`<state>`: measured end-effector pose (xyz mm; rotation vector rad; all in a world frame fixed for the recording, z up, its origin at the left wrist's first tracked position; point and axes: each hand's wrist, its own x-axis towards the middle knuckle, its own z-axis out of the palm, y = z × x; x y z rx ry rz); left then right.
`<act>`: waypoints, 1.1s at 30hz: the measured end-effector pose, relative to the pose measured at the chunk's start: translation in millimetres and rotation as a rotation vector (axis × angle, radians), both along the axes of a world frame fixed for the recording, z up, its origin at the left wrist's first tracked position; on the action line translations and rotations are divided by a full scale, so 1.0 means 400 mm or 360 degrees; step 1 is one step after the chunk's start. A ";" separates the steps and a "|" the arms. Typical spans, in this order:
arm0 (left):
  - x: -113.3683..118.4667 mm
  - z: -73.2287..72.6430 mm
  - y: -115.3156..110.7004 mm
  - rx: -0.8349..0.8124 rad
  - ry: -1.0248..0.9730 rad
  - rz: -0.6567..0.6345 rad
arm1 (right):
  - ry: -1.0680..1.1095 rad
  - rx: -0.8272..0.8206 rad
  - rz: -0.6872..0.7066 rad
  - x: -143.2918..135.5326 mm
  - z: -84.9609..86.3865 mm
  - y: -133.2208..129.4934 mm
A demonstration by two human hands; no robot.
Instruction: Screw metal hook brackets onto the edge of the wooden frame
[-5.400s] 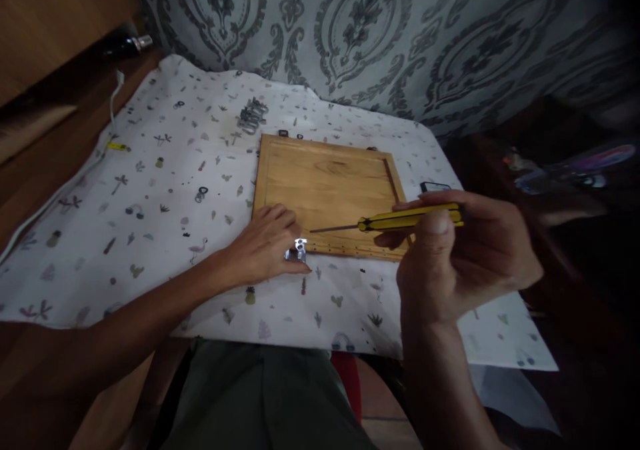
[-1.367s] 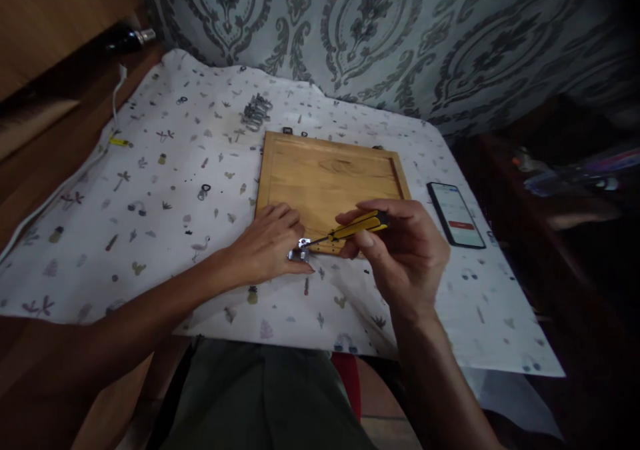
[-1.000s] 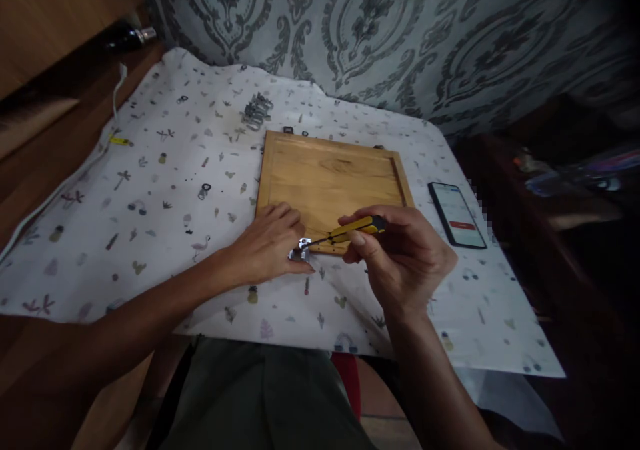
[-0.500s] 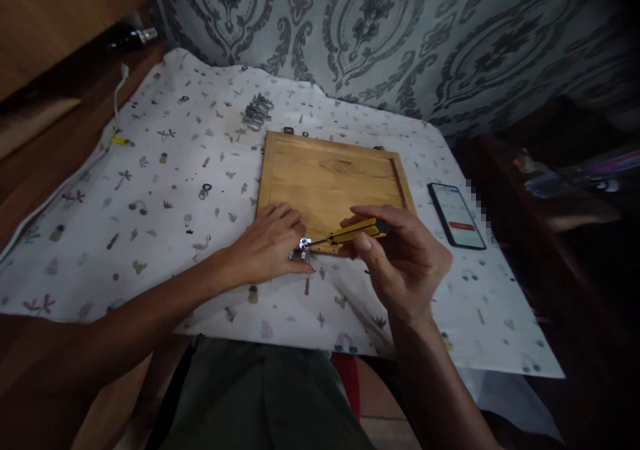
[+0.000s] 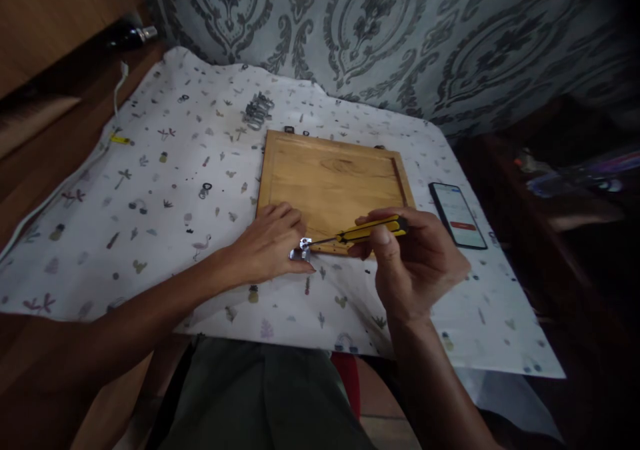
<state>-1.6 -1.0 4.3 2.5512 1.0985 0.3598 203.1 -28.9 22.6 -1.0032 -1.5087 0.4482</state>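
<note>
A wooden panel (image 5: 335, 177) with a raised rim lies on the patterned cloth. At its near left corner is a shiny metal hinge (image 5: 303, 251). My left hand (image 5: 273, 243) is closed on the hinge, its fingers over the panel's corner and its thumb along the near side. In my right hand (image 5: 413, 257) is a yellow and black screwdriver (image 5: 373, 230), pinched by the handle. The screwdriver's shaft points left and its tip meets the hinge.
A phone (image 5: 457, 215) lies right of the panel. Several metal hinges (image 5: 258, 111) are piled behind the panel's left corner. A white cable (image 5: 60, 187) runs along the table's left side. Behind the table stands a patterned wall (image 5: 350, 30).
My right hand has moved a little to the right, and the screwdriver's handle has shifted right with it. My left hand and the panel look unchanged.
</note>
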 end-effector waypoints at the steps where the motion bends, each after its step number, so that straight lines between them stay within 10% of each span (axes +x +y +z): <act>1: 0.000 0.002 0.000 -0.0007 0.0009 0.0003 | -0.0008 -0.0007 0.0014 0.000 -0.002 0.001; 33: -0.005 -0.013 0.001 0.0017 -0.0067 -0.0025 | -0.0214 -0.0071 0.0296 0.003 0.029 0.004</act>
